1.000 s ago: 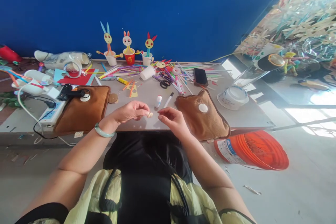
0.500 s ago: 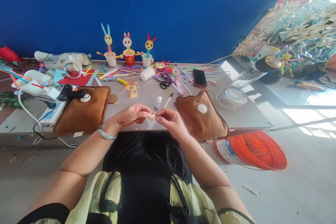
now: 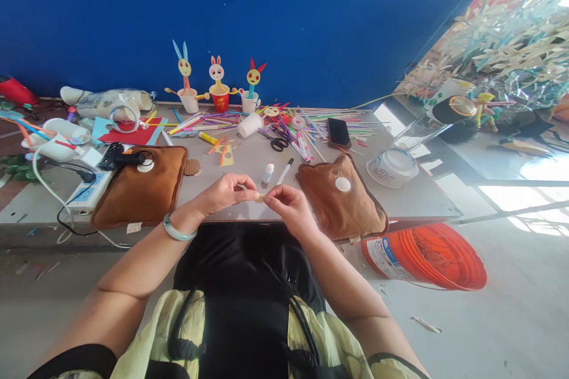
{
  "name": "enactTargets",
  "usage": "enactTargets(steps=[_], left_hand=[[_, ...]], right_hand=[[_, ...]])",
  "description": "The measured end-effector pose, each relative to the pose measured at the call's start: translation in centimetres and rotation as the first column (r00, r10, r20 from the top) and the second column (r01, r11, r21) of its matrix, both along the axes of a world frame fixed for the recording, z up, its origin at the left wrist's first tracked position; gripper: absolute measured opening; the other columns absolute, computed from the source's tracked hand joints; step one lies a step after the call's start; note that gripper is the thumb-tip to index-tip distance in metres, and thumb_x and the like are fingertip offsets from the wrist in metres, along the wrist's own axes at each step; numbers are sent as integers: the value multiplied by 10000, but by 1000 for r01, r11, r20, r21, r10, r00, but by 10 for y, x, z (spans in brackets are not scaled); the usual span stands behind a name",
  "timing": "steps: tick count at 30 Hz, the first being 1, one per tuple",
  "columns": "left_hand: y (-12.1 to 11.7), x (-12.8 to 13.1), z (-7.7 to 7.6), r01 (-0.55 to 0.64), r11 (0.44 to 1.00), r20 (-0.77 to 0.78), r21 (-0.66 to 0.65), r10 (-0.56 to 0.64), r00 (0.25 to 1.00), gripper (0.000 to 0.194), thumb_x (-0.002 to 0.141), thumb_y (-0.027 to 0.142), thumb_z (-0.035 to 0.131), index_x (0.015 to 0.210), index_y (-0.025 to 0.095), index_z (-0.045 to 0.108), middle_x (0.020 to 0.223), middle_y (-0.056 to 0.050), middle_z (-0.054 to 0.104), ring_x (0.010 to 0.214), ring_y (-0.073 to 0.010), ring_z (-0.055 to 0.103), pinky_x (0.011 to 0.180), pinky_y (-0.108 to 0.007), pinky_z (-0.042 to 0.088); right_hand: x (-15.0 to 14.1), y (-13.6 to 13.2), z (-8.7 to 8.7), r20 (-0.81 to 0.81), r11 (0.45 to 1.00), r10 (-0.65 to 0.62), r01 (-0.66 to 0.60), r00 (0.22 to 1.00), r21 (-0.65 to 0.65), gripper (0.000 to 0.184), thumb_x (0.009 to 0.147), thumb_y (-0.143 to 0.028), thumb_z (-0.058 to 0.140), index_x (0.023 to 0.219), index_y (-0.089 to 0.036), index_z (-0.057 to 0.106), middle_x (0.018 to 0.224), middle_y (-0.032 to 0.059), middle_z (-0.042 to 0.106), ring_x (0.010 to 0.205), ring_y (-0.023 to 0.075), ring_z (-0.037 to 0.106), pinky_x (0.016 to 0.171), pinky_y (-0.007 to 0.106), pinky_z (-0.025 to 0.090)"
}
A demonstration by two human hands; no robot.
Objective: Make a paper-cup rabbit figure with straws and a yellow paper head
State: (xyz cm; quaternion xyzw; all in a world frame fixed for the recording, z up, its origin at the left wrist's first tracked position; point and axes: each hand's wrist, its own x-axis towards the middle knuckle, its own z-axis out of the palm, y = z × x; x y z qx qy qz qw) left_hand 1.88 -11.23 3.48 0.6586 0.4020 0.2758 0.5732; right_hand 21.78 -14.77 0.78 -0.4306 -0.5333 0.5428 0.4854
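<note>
A small, round, pale tan disc (image 3: 259, 198) is held between my two hands just above the table's front edge. My left hand (image 3: 227, 193) pinches its left side between thumb and fingers. On the opposite side, my right hand (image 3: 290, 206) grips it with thumb and fingertips. The fingertips cover part of the disc, and its material is too small to make out. Just beyond the hands stand a small white bottle (image 3: 267, 173) with a red band and, lying flat, a white marker (image 3: 284, 171) with a black cap.
Brown cushioned warmers lie left (image 3: 142, 186) and right (image 3: 344, 195). Behind are black scissors (image 3: 278, 142), a white paper cup (image 3: 249, 125), a phone (image 3: 338, 132) and several loose sticks. Rabbit figures in cups (image 3: 219, 98) line the wall. An orange bucket (image 3: 448, 257) sits at right.
The disc has tilted and now looks flatter and darker between my fingertips. My left hand has shifted very slightly. Things on the table stay where they were.
</note>
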Motion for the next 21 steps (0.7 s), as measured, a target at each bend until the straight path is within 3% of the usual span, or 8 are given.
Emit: enactTargets(steps=[4,12,16,19,21], left_hand=[[-1,2,1,-25,991,-21,132,28,999,201,767,353,684,742,158,644,780,-9,616,749,-132,551,670,-242,427],[-2,3,0,38,951,-153,305,10,988,143,763,311,678,712,178,668,805,-18,623,793,-155,572,659,-255,433],[-3,2,6,94,932,-233,350,-10,972,149,778,330,689,737,187,681,807,-14,643,773,-148,581,657,-255,440],[10,-1,19,113,919,-288,377,0,958,213,782,403,705,766,190,709,841,-19,670,735,-137,575,644,-254,439],[33,-4,28,64,897,-329,437,93,940,263,777,451,709,814,191,725,845,-19,682,676,-124,555,620,-253,431]], right_hand=[[0,0,0,24,1000,-6,6,1000,-3,338,697,-489,807,674,-194,644,653,-8,631,613,113,488,608,263,384],[2,1,1,190,999,27,-34,981,33,248,715,-402,755,682,-185,640,594,-21,565,543,91,392,525,248,308],[5,1,3,226,998,36,-48,973,47,231,730,-377,743,667,-182,636,577,-25,550,539,90,389,522,246,300],[12,1,6,206,997,14,-31,978,76,247,750,-397,747,682,-184,642,595,-19,564,551,97,410,529,252,309],[20,1,9,193,994,-31,10,981,107,257,766,-411,747,689,-188,644,616,-11,578,569,106,433,540,257,326]])
